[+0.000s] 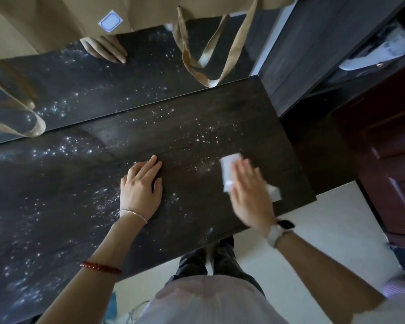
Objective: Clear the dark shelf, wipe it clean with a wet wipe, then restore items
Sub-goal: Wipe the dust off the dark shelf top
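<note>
On the dark shelf (80, 183), 1 wipe (229, 171) lies near the right edge under the flat, straight fingers of the right hand (250, 195). The left hand (140, 185) rests open mid-shelf, holding nothing.

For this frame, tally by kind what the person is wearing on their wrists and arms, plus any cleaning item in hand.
Thin silver chain bracelet at the left wrist: 1
Red beaded bracelet on the left forearm: 1
Pale-strapped wristwatch with a dark face at the right wrist: 1
White folded wet wipe under the right hand on the dark shelf: 1
Total: 4
</note>
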`<state>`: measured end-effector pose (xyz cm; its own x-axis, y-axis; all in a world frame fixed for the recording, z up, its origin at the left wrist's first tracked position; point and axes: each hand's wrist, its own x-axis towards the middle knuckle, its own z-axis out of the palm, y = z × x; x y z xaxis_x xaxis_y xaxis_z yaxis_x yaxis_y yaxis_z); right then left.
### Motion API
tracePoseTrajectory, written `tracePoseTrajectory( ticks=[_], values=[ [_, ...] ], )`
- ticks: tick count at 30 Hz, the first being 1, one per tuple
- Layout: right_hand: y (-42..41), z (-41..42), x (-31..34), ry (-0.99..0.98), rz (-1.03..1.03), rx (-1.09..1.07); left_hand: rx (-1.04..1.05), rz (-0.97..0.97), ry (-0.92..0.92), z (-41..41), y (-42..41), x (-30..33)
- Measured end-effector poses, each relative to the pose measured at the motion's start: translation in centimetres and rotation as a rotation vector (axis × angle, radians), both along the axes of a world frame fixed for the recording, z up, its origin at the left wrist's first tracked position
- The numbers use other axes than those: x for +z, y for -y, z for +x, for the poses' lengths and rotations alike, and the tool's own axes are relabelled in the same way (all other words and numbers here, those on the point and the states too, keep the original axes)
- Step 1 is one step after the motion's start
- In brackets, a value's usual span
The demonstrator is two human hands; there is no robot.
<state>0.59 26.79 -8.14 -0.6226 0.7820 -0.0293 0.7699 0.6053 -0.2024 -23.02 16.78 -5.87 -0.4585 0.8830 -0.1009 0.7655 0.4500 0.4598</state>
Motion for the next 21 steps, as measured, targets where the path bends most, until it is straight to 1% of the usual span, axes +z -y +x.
tracePoseTrajectory(
  ticks=[2, 3, 4, 5, 7, 8, 9, 10, 11, 12, 14, 16, 17, 18, 19, 20, 21],
  values=[
    [-4.4, -0.2, 0.0, -0.021, 0.001, -0.376, -0.028, -0.002, -0.041, 0.0, 0.3, -0.2],
    [-5.3, -1.5, 0.2, -0.045, -0.03, -0.506, -0.036, -0.012, -0.068, 0.0, 0.3, -0.3],
    [-5.0, -3.3, 0.2, -0.076, -0.052, -0.525, -0.045, -0.024, -0.101, 0.0, 0.4, -0.4],
    [-3.7, -4.9, 0.1, -0.086, -0.054, -0.43, -0.058, -0.038, -0.127, 0.0, 0.5, -0.4],
    [1.3, -6.8, 0.2, -0.049, -0.037, -0.015, -0.074, -0.05, -0.155, -0.2, 0.6, -0.4],
    [3.6, -6.4, 0.3, -0.025, -0.051, 0.201, -0.078, -0.051, -0.155, -0.4, 0.7, -0.4],
    [4.9, -5.4, 0.7, 0.005, -0.084, 0.357, -0.076, -0.052, -0.146, -0.5, 0.6, -0.4],
    [4.5, -3.9, 0.8, 0.01, -0.1, 0.436, -0.07, -0.051, -0.13, -0.6, 0.7, -0.4],
    [3.1, -2.5, 0.8, 0.008, -0.094, 0.417, -0.061, -0.046, -0.114, -0.7, 0.6, -0.4],
    [1.2, -1.3, 0.5, 0.011, -0.055, 0.314, -0.05, -0.041, -0.099, -0.8, 0.5, -0.4],
    [-3.2, 0.1, 0.1, 0.011, 0.024, -0.026, -0.032, -0.03, -0.083, -0.7, 0.6, -0.6],
    [-7.3, -0.7, 0.3, -0.01, 0.005, -0.36, -0.012, -0.012, -0.076, -0.5, 0.6, -0.6],
    [-8.6, -2.2, 0.2, -0.009, -0.019, -0.481, 0.0, -0.007, -0.071, -0.4, 0.5, -0.6],
    [-9.0, -4.0, 0.2, -0.021, -0.035, -0.529, 0.011, -0.005, -0.063, -0.2, 0.5, -0.5],
    [-8.5, -6.1, 0.0, -0.04, -0.042, -0.475, 0.025, -0.006, -0.057, 0.0, 0.5, -0.5],
    [-7.2, -8.1, -0.2, -0.066, -0.028, -0.337, 0.034, -0.005, -0.057, 0.0, 0.5, -0.6],
    [-5.1, -9.7, -0.3, -0.063, -0.013, -0.138, 0.032, -0.007, -0.061, 0.1, 0.6, -0.7]
  ],
)
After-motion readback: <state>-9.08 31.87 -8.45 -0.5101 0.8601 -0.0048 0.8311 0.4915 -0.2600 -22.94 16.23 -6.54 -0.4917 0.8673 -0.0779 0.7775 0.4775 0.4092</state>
